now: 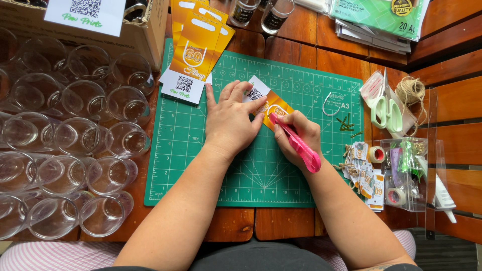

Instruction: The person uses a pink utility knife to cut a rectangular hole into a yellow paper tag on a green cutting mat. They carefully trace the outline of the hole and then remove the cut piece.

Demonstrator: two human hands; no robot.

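Observation:
An orange and white printed card lies on the green cutting mat. My left hand presses flat on it, fingers spread, covering most of the card. In my right hand is a pink utility knife, its tip at the card's edge beside my left fingers. A stack of similar orange cards fans out at the mat's top left corner.
Several clear plastic cups lie on their sides on the left. A cardboard box is behind them. On the right lie green-handled scissors, twine, tape rolls, small tags and a clear organiser. Paper packs are at the back.

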